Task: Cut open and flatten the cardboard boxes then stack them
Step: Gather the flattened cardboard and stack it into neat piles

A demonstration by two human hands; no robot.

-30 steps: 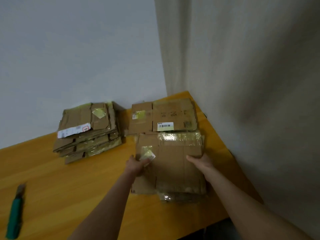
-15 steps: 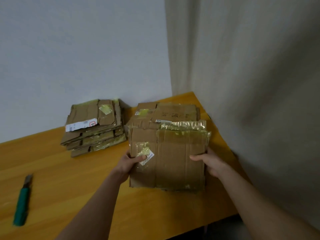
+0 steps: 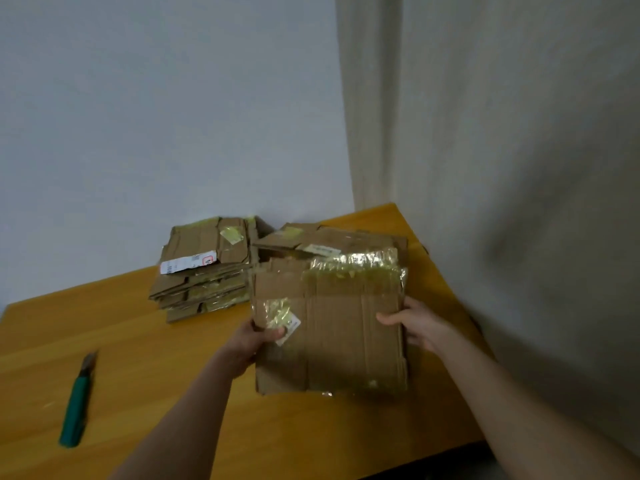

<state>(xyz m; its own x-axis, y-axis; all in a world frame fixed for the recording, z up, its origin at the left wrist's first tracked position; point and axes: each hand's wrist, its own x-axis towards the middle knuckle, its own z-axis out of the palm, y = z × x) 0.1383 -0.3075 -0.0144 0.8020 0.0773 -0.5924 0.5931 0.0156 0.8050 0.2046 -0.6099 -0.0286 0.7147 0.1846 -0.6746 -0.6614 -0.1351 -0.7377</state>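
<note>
Head | left hand [image 3: 254, 337], right hand [image 3: 420, 327] grip flattened cardboard [image 3: 346, 336] by thumbs | fingers hidden underneath

brown flattened cardboard [image 3: 346, 337] with glossy yellow tape [image 3: 353, 266]; green-handled knife [image 3: 77, 407]; orange-yellow wood-grain table [image 3: 145, 348]; white label [image 3: 188, 264]

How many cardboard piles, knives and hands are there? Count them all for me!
Cardboard piles: 3, the stack, the bundle that both hands hold, and the back pile.
Knives: 1, the green knife.
Hands: 2, the left hand and the right hand.
Total: 6.
</note>
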